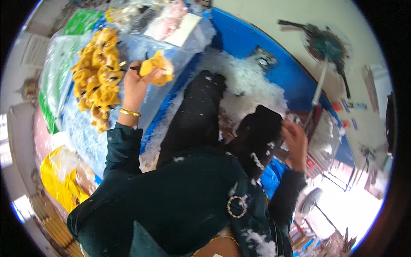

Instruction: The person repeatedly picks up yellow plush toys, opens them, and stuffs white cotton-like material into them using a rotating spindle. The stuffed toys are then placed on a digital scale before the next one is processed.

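Note:
My left hand [136, 88] is closed around a small yellow plush toy [158, 70] with a pale patch and a dark piece sticking out. It holds the toy above a blue, plastic-covered surface [141, 103]. Just left of that hand lies a pile of similar yellow plush toys [100, 75] with dark bits. My right hand [294, 139] is beside my right knee, touching the dark trousers, its fingers loosely bent and slightly apart. Nothing shows in it, though part of its palm side is hidden.
White fluffy stuffing [252, 81] lies beyond my knees, with tufts on my clothes. A blue table edge [274, 40] curves behind it. Clear plastic bags [132, 17] sit at the far left, a yellow bag [62, 177] at the near left. A standing fan [327, 45] is far right.

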`<state>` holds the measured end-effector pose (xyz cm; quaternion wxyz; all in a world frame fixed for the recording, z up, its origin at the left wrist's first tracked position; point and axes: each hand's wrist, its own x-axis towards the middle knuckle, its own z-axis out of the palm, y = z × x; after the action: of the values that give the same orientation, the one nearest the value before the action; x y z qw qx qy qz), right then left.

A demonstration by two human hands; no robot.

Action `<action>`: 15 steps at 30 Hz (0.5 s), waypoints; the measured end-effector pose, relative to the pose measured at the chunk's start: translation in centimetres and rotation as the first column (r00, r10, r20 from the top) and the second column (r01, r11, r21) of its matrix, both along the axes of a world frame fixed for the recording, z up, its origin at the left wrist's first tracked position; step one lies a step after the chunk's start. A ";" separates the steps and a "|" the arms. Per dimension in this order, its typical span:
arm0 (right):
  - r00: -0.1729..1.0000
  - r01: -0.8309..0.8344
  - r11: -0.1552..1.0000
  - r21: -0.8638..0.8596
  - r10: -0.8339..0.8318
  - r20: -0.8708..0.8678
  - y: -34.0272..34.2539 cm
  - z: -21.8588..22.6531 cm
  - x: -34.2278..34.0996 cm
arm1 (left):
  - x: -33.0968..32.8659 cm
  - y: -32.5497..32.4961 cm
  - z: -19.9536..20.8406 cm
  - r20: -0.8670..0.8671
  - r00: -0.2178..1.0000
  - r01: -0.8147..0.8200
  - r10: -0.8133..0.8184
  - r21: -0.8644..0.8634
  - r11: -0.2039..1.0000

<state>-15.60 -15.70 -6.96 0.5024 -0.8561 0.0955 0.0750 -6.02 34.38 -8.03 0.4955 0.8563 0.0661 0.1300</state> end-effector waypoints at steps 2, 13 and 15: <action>0.939 -0.270 0.957 -0.107 0.286 0.192 5.7 2.6 3.2 | 0.3 -5.9 1.8 0.040 0.950 0.296 -0.310 -0.439 0.849; 0.965 -0.178 0.984 -0.002 0.174 0.198 9.2 3.5 5.4 | 0.4 -19.9 3.3 0.135 0.670 0.611 -0.730 -0.659 0.439; 0.929 0.100 0.989 -0.111 -0.052 0.367 9.8 3.0 4.7 | -0.2 -20.7 2.8 0.017 0.663 0.555 -0.748 -0.682 0.476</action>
<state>-10.86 -5.92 -3.94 0.4579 -0.8813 0.0387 -0.1102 -6.27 13.68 -5.21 0.7494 0.6021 -0.1583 -0.2255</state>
